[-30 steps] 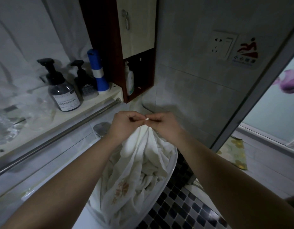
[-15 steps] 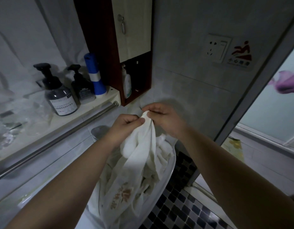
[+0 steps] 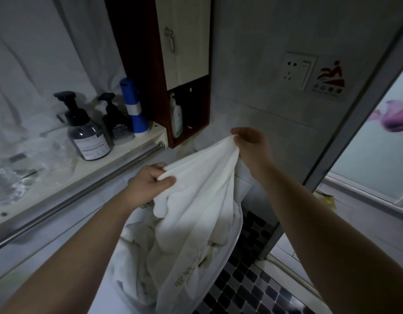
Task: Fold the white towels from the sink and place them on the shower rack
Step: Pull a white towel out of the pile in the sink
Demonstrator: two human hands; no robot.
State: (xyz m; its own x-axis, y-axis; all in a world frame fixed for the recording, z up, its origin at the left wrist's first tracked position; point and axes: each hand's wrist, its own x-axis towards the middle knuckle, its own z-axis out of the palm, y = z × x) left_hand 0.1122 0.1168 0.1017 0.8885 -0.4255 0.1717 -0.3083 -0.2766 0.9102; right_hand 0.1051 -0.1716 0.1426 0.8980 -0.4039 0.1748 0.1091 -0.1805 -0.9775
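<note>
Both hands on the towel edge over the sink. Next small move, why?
Probably lift and spread the hands apart: left hand and right hand pinch one edge of the white towel, but its lower part lies bunched in the sink.

White cloth towel pinched along its upper edge by left hand and right hand, stretched above towel-filled white oval sink, dark pump bottle shelved left of sink
</note>
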